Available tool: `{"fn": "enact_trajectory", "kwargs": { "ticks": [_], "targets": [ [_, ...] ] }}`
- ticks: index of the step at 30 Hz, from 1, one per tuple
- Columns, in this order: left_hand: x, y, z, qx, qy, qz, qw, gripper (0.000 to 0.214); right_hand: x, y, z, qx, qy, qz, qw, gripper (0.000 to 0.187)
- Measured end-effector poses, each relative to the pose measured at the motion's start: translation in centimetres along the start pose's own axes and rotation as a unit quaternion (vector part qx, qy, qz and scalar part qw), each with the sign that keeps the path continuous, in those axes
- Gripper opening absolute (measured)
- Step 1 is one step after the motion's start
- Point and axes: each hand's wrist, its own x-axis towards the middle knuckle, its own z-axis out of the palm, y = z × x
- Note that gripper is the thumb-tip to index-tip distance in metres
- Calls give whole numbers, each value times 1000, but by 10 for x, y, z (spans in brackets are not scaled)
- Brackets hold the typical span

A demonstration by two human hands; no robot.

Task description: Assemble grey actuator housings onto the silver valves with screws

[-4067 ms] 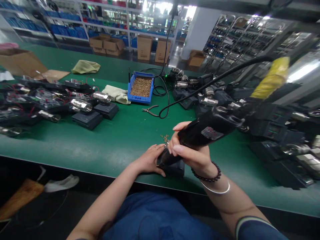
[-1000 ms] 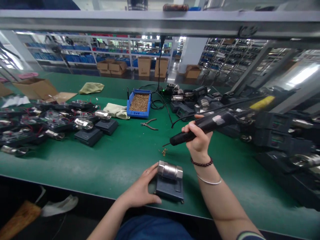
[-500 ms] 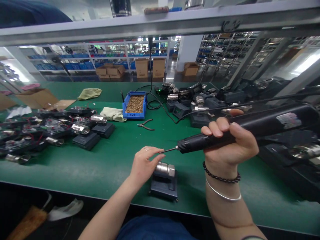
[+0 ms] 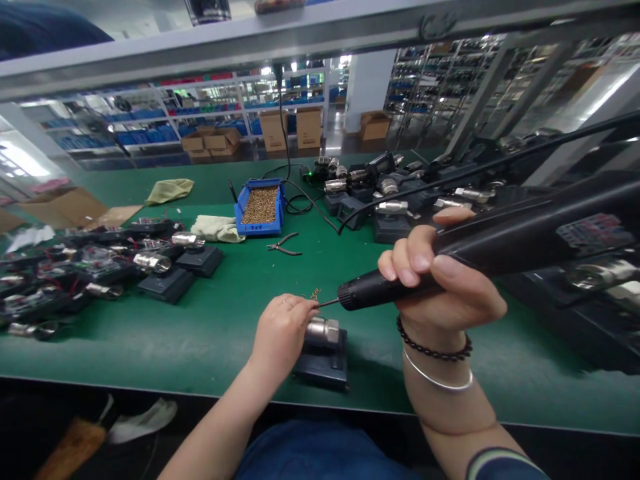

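- A long green work table (image 4: 200,333) runs from left to right, its near edge just in front of the person.
- A heap of dark grey housings with silver metal fittings (image 4: 393,230) spreads over the far right; whether these are finished cannot be told.
- A group of open dark housings with wires and clear parts (image 4: 95,257) lies at the left, seemingly work not yet closed up.
- A black cylindrical power screwdriver (image 4: 530,240) tilts down to the left, its cable trailing right.
- A blue plastic bin (image 4: 270,228) full of tiny brass-coloured screws stands at the far middle, with plenty left in it.
- A dark grey box-shaped unit with a silver metal fitting on top (image 4: 323,367) sits near the middle, below the left hand; the work on it looks partway, as the driver is not on it.
- The right hand (image 4: 440,273) is wrapped firmly round the screwdriver's body.
- The left hand (image 4: 283,330) is nearly closed, thumb and fingers pinched about the bit's tip, above the unit.
- Steel pliers with grey handles (image 4: 285,245) lie open near the bin, unused.
- A thin dark metal bit (image 4: 329,303) joins driver and left fingertips; any screw there is hidden.
- Loose brass-coloured screws (image 4: 315,294) lie just beyond the left hand, apparently unused so far.
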Motion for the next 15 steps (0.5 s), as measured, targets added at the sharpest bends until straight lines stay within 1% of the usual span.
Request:
{"fn": "enact_trajectory", "kwargs": {
  "ticks": [2,3,4,7,9,11,12,13,15],
  "targets": [
    [0,0,-1,-26,-11,-3,1000,12,-2,-3,0,-6,-15,-6,1000,27],
    [-1,0,-2,-44,-21,-8,999,15,-3,-5,-1,-18,-20,-6,1000,27],
    [-3,0,-2,-64,-36,-15,997,25,-4,-7,-2,-39,-25,-3,999,28],
    [-19,-2,1,-132,-87,-68,985,71,-9,-8,-12,-140,-28,32,989,28],
    [-37,-6,8,-186,-87,-122,971,93,-12,-4,-20,-197,-29,73,977,28],
    [-57,-9,20,-253,-64,-179,949,106,-14,4,-28,-213,-28,112,970,27],
    [-66,-11,26,-287,-60,-206,933,107,-14,8,-31,-208,-25,126,970,28],
    [-74,-12,31,-319,-62,-232,917,107,-15,13,-33,-200,-20,138,970,28],
    [-83,-14,40,-368,-87,-274,884,106,-15,20,-35,-186,-7,152,971,30]
  ]
}}
